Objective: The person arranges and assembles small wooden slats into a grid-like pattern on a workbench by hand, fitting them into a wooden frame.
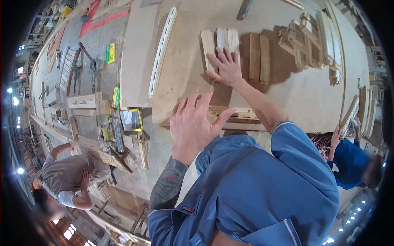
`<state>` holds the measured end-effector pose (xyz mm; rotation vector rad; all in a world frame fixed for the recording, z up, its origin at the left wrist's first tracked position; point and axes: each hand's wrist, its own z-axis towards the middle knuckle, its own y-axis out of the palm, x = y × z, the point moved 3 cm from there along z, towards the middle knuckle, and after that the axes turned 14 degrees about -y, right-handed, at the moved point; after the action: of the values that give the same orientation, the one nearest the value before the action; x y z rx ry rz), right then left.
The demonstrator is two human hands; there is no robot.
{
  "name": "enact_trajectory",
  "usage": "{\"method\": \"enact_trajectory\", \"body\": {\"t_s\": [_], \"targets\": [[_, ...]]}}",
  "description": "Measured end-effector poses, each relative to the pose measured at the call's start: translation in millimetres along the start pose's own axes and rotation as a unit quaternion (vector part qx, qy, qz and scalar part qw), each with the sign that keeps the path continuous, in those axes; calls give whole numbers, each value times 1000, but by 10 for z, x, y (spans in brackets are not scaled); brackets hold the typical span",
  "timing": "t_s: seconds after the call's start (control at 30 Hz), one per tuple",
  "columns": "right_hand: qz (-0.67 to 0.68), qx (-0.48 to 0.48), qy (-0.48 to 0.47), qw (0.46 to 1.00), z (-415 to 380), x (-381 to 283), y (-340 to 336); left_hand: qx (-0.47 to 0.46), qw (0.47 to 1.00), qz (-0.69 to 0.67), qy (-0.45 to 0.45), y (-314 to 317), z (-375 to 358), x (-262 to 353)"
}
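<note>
My right hand [226, 67] flat on pale wood slats [221, 41], fingers apart; my left hand [193, 123] hovers open above slotted strip [236, 113] at counter [287, 90] edge.

A pale wooden surface [193, 74] carries 3 light slats [221, 43] side by side, 2 darker slats [259, 57] just beside them, a long white slotted strip [162, 49], and stacked wooden pieces [305, 41] farther off.

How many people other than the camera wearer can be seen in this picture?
2. One person in a grey shirt bends at the lower left. Another person in a blue shirt stands at the right edge. Others may be hidden.
</note>
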<state>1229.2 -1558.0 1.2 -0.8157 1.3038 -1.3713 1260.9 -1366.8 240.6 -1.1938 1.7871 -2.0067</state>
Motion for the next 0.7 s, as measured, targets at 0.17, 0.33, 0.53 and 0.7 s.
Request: {"method": "enact_trajectory", "body": {"t_s": [0.17,0.33,0.53,0.7], "targets": [[0,72,206,976,-148,118,111,-2,1000,-8,-12,-34,-31,28],[62,28,395,916,-207,93,-137,3,1000,-12,-15,-26,-88,16],[151,44,454,877,-301,453,-132,-13,996,-87,-8,3,-50,-95],[355,311,313,824,-697,96,-651,-48,980,-191,-20,53,-8,-203]]}}
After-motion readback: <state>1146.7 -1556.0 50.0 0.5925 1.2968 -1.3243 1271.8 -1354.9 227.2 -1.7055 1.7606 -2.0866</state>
